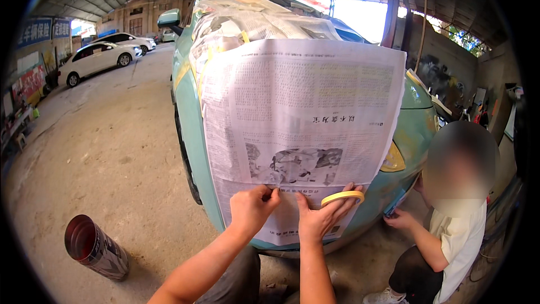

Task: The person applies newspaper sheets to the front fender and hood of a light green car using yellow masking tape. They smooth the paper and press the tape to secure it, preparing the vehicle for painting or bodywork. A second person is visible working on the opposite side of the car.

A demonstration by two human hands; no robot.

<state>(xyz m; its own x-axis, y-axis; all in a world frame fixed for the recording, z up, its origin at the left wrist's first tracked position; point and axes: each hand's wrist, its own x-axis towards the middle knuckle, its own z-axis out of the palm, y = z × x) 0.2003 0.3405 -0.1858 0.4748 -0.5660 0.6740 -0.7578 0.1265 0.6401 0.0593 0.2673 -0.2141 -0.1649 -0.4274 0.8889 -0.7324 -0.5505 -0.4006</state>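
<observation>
A printed newspaper sheet [304,90] with a grey photo block covers the end of a green car [197,135] in front of me. My left hand [253,208] is closed in a pinch at a crease low on the sheet; what its fingertips hold, if anything, is too small to tell. Just to the right, my right hand [325,217] presses on the paper, thumb apart from the fingers. A roll of yellow masking tape [343,195] is held at those fingers, which partly hide behind its ring.
Taped newspapers [247,14] cover the car further up. At the right, another person [461,214] crouches by the car, holding a blue object [396,205]. A tall can [97,247] stands on the floor at the lower left. White cars [98,61] are parked behind.
</observation>
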